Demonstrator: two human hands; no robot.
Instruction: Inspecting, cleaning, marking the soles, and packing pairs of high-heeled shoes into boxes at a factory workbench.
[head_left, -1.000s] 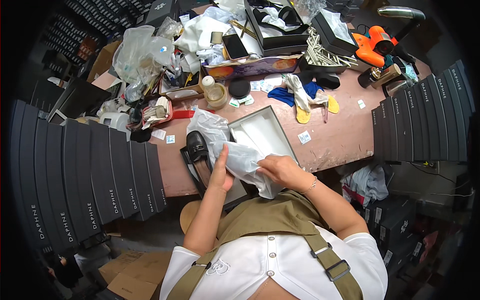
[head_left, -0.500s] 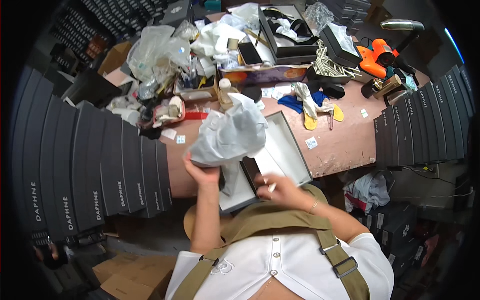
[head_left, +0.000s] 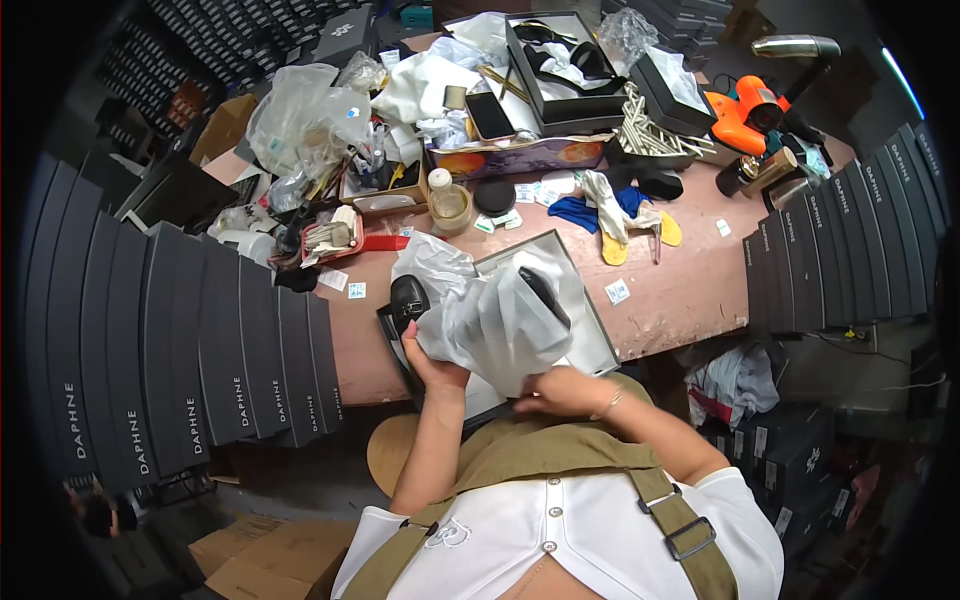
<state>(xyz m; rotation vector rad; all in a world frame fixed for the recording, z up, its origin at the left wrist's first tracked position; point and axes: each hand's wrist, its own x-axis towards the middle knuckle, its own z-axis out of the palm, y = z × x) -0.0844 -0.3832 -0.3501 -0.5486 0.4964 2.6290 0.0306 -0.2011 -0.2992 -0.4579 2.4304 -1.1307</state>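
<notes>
White paper (head_left: 490, 335) shifts near-right over the open box (head_left: 592, 342) — exposing a black shoe (head_left: 408, 297) at left. Left hand (head_left: 435, 370): at the paper, finger closure hidden. Right hand (head_left: 565, 391): fingers curled at its near edge, grip unconfirmed.

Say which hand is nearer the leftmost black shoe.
Left. The left hand is just below the leftmost black shoe; the right hand is farther off, lower and well to the right, by the white paper.

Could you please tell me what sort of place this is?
Probably a shoe packing workroom: dark shoe boxes stand in rows beside a cluttered worktable, where a black loafer shows next to white tissue paper.
</notes>
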